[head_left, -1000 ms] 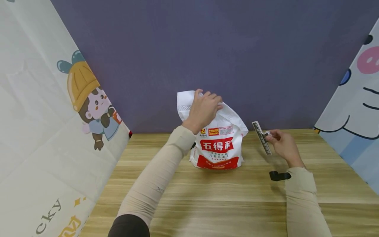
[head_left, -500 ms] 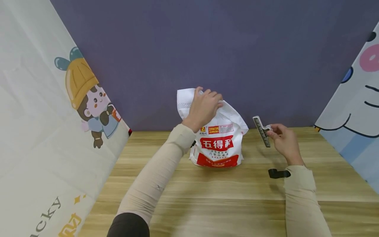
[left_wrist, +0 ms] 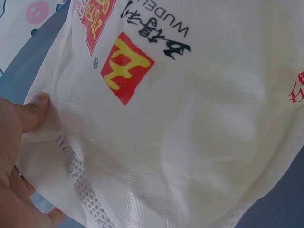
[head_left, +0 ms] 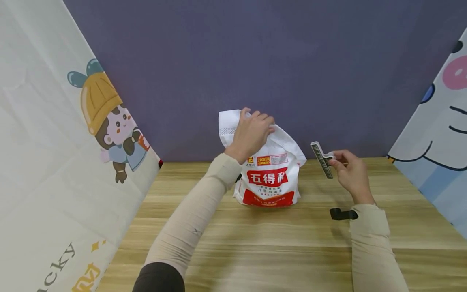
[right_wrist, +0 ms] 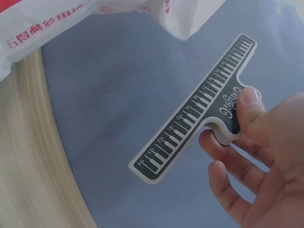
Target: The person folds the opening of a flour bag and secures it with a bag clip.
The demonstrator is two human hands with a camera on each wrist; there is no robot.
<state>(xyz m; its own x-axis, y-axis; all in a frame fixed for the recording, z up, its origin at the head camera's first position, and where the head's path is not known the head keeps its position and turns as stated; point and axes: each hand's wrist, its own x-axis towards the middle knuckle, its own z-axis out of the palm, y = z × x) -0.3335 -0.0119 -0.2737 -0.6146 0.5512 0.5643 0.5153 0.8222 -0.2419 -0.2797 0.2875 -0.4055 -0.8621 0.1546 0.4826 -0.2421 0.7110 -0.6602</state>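
Observation:
A white plastic-weave flour bag (head_left: 270, 178) with red panels stands on the table in the head view, its top folded and bunched. My left hand (head_left: 253, 134) grips that top, fingers over the far side; the left wrist view shows the thumb pressed on the bag (left_wrist: 190, 133) beside a perforated strip. Off to the bag's right, my right hand (head_left: 352, 174) pinches a long clip (head_left: 322, 160) by its handle, held in the air. Up close, the clip (right_wrist: 190, 114) is white and black, with piano keys, numbers and "Music" printed on it; its long bar is apart from the bag.
The wood-grain table (head_left: 292, 251) meets a dark blue-grey back wall (head_left: 255, 52) just behind the bag. Cartoon-printed white panels (head_left: 43, 142) flank the left and right sides. A black camera mount (head_left: 343, 214) sticks out from the right wrist.
My right hand has raised the clip a little and shifted it slightly left, tipping it somewhat. The left hand and the bag hold nearly the same place.

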